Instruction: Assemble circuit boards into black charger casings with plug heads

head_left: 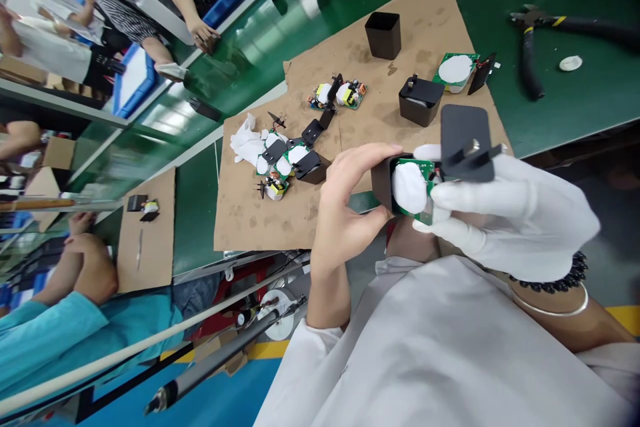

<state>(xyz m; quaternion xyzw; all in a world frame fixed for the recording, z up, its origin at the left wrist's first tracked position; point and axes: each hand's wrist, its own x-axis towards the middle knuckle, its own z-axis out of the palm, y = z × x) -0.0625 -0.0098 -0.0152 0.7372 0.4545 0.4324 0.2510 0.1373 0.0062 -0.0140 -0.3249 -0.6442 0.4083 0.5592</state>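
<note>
My bare left hand (pixel 345 207) grips a black plastic charger housing (pixel 383 183) between thumb and fingers. In my white-gloved right hand (pixel 505 207) is a green circuit board (pixel 423 208) with a white pad (pixel 411 188) on its face. The board's left end sits at the mouth of the housing, partly inside it; how deep is hidden. A black plug cover (pixel 465 140) with metal prongs hangs by the board's right end, over my gloved fingers. Both hands are held in front of my body, near the bench edge.
Cardboard (pixel 270 227) covers the green bench, bearing several boards, a black housing (pixel 384 35) and an assembled charger (pixel 420 100). Black-handled pliers (pixel 533 47) lie at the right. A co-worker in a teal shirt (pixel 95 340) sits at the left; other people work across the bench.
</note>
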